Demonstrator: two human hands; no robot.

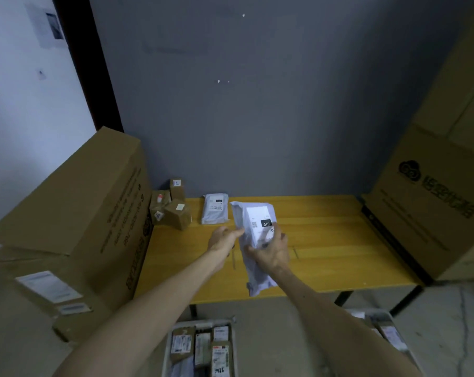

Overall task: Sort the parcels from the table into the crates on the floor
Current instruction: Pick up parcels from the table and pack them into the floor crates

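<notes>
Parcel, white, held above bench: fingers of my right hand wrap its middle; fingers of my left hand meet its edge, and I cannot tell whether they pinch it.

both hands gripping white parcel, yellow table

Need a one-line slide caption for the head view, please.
Left hand and right hand hold a white mailer bag over the yellow table; brown boxes sit at its far-left corner.
</notes>
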